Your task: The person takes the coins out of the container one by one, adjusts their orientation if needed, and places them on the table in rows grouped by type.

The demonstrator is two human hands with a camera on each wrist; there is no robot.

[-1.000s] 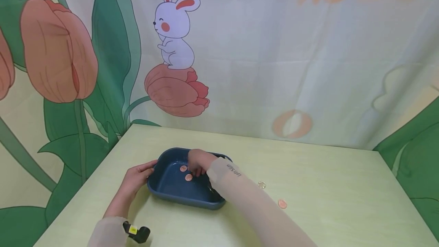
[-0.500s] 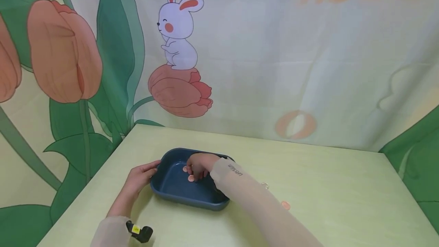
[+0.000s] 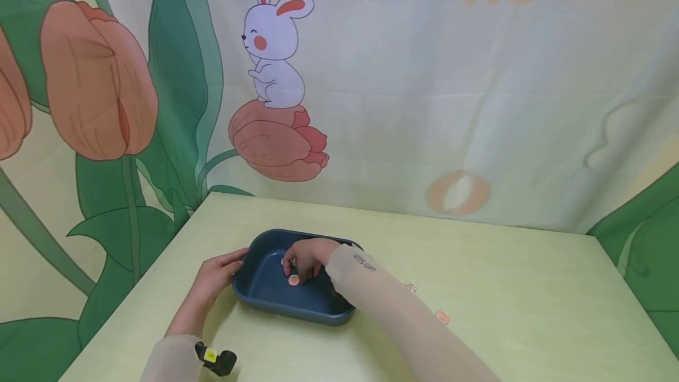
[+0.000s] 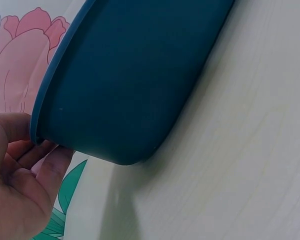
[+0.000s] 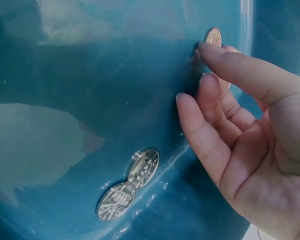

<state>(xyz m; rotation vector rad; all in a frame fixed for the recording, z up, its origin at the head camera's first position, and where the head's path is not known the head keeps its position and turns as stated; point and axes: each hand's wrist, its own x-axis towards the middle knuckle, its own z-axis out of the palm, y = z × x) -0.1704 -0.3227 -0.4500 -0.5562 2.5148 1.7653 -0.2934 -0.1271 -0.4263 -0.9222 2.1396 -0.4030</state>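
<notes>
A deep blue rectangular dish (image 3: 297, 312) stands on the table. At its left end my left hand (image 3: 213, 276) pinches the rim between thumb and fingers, as the left wrist view (image 4: 20, 185) also shows. Inside the dish, my right hand (image 3: 305, 257) reaches down with bent fingers. A copper coin (image 3: 294, 280) lies by its fingertips. In the right wrist view, a coin (image 5: 213, 36) shows just past the tip of the thumb. Whether the fingers pinch a coin is hidden. Two shiny coins, one (image 5: 143, 169) overlapping the other (image 5: 116, 201), lie near the dish wall.
Outside the dish, to the right of my right sleeve, a gold-coloured coin (image 3: 411, 287) and a copper coin (image 3: 442, 317) lie on the pale table (image 3: 530, 299). A printed cloth (image 3: 382, 75) hangs behind the table. My right forearm covers part of the dish.
My right hand has shifted slightly left inside the dish, its fingers now over the coins there. One copper coin sits a little lower. The left hand keeps its hold on the rim.
</notes>
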